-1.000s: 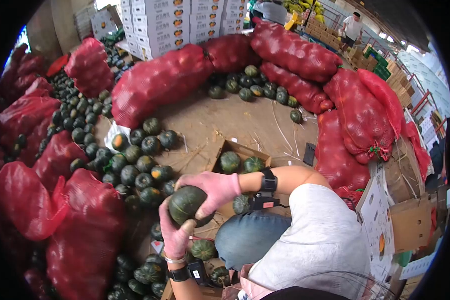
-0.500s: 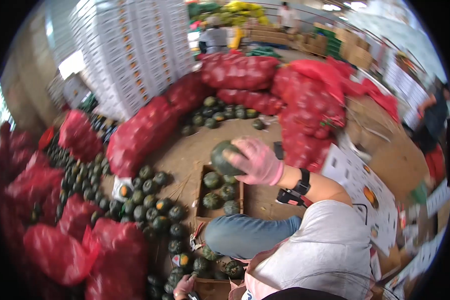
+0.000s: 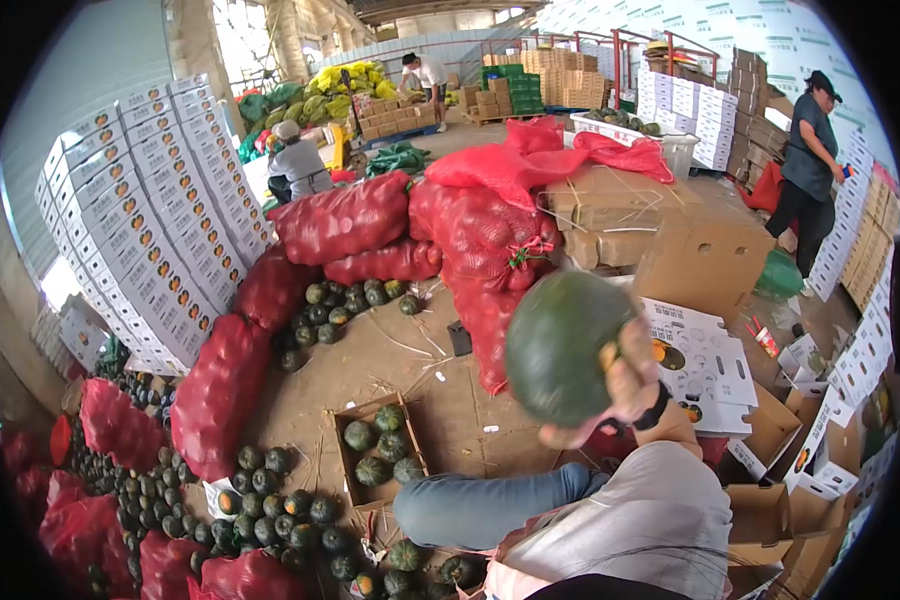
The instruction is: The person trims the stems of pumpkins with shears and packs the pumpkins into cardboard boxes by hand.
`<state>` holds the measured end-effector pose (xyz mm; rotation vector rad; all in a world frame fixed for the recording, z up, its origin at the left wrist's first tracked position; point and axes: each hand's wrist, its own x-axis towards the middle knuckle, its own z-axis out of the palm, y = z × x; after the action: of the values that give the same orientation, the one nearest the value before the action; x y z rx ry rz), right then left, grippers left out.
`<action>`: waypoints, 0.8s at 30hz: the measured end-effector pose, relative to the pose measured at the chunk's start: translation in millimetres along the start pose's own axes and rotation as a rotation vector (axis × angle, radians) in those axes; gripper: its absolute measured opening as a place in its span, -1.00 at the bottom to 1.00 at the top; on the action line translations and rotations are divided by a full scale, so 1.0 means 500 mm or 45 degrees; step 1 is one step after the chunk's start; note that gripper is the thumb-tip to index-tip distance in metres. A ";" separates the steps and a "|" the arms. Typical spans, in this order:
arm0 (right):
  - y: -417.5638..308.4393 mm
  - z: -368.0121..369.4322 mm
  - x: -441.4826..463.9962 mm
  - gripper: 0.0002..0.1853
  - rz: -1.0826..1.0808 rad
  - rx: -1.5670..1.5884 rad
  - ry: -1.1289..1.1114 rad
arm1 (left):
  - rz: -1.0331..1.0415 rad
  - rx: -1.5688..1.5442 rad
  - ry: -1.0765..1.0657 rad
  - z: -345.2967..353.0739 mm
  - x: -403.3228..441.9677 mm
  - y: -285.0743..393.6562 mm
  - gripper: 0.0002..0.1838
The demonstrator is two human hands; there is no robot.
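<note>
Right hand [image 3: 632,385] is gripping a squash [image 3: 562,345], holding it up off to the right of the open box [image 3: 374,497]. Left hand's out of frame, can't tell. Looks like the one-handed carry; next move's probably needing steady fingers.

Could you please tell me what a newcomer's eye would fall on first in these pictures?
Probably the dark green pumpkin held up in the right hand, just right of the picture's centre, looming larger than anything around it. After that, perhaps the bulging red mesh sacks that curve across the floor beyond the open box, and the tall stack of white cartons at the upper left.
</note>
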<state>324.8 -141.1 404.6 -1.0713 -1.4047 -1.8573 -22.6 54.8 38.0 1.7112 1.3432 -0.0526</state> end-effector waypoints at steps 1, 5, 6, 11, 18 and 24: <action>0.050 -0.020 0.000 -0.08 0.026 -0.132 -0.067 | 0.022 0.008 -0.003 0.003 -0.002 0.016 -0.33; 0.363 0.025 0.090 -0.17 0.029 -0.630 -0.054 | 0.066 0.026 -0.019 0.015 -0.009 0.048 -0.34; 0.465 0.055 0.118 -0.32 0.162 -0.920 -0.268 | 0.068 0.030 -0.023 0.018 -0.010 0.049 -0.34; 0.489 0.119 0.214 -0.42 0.807 -1.101 -0.711 | 0.046 0.046 -0.027 0.021 -0.015 0.037 -0.35; 0.196 0.237 0.061 -0.66 0.352 -0.275 -0.519 | -0.028 0.046 0.026 0.003 -0.027 -0.031 -0.37; -0.020 0.394 0.042 -0.72 0.204 0.313 -0.587 | -0.199 0.040 0.095 -0.010 -0.040 -0.145 -0.38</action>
<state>356.4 51.1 442.6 -1.4926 -1.6895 -1.3319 -89.6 41.4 6.6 1.6452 1.5372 -0.0999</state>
